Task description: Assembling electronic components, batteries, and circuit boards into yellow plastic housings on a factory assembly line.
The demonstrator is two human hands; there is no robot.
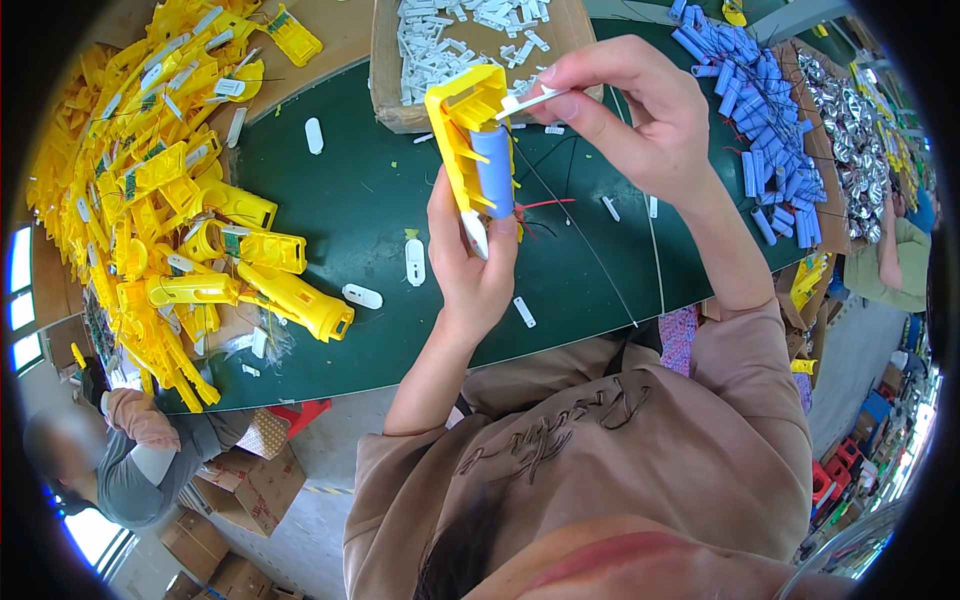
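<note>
My left hand [470,260] holds a yellow plastic housing half [461,125] upright above the green table [340,200]. A blue cylindrical battery [493,170] sits inside the housing, with thin red and black wires trailing from it. My right hand [630,115] pinches a small white plastic strip [528,101] at the top of the housing, next to the battery's upper end.
A large heap of yellow housings [160,190] covers the table's left side. A cardboard box of white plastic parts [470,35] stands at the back. Blue batteries [760,110] are piled at the right, beside shiny metal parts [845,120]. Loose white pieces lie about. Other people sit at left and right.
</note>
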